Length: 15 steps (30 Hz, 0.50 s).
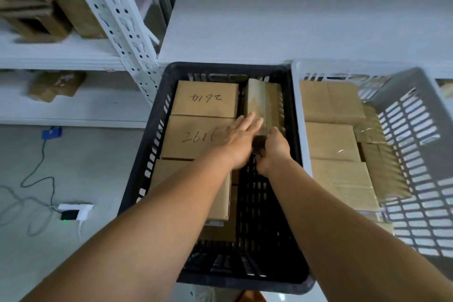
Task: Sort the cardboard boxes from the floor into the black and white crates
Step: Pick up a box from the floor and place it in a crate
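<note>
Cardboard boxes fill both crates at mid-frame, and the action is in the black crate (147, 162) at centre: a row of flat boxes runs down its left half, the box marked 2614 (204, 98) at the top, the box marked 2616 (193, 137) just below it. The white crate (416, 135) sits touching it on the right, already packed almost wall to wall with taped boxes, so spare room there looks scarce. White shelving (115, 14) rises in the upper left, with more cartons on it. Down to the small one now: a narrow box (257, 103) stands on edge in the black crate's upper right, likely turned that way to suit the slim gap beside the row. The left hand (239, 141) lies flat, fingers straight, across the 2616 box and onto the narrow one, steadying it. The right hand (274, 148) is curled at the narrow box's near end; whether it actually grips there, I cannot tell. Below the hands the crate's mesh floor is bare, room for more.
</note>
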{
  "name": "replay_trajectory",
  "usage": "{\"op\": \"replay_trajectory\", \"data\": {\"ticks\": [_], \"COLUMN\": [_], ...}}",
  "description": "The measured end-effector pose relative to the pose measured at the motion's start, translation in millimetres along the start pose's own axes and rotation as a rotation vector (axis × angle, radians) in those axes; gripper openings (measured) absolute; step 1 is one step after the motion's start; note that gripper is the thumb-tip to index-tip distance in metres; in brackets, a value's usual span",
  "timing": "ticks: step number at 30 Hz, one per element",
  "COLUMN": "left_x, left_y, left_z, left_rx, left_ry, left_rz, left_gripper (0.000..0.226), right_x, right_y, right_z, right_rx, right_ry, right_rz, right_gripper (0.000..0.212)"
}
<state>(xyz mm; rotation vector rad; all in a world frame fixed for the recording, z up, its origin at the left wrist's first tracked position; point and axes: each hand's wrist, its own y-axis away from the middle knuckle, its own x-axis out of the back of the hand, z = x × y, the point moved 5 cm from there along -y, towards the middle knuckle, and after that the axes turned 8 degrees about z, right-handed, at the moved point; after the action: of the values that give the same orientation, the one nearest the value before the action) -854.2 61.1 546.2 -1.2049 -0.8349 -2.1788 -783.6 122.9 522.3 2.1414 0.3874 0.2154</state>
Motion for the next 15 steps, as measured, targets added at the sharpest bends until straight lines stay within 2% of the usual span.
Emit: {"op": "replay_trajectory", "data": {"ticks": [3,11,15], "left_x": [-2,-8,5], "left_y": [-14,-17,-7], "left_z": [-7,-7,6], "left_rx": [0.091,0.071,-0.035], "left_ry": [0.024,-0.109,-0.048], "left_rz": [-0.032,-0.074,-0.017], "left_gripper": [0.054,0.071,0.064], "right_x": [-6,0,12], "right_y": [-1,-2,11], "right_z": [-6,-10,-17], "right_rx": [-0.02,-0.01,0.021], "right_ry": [-0.037,-0.044,-0.032], "right_rz": [-0.022,-0.017,-0.03], "right_gripper": [0.045,0.047,0.045]}}
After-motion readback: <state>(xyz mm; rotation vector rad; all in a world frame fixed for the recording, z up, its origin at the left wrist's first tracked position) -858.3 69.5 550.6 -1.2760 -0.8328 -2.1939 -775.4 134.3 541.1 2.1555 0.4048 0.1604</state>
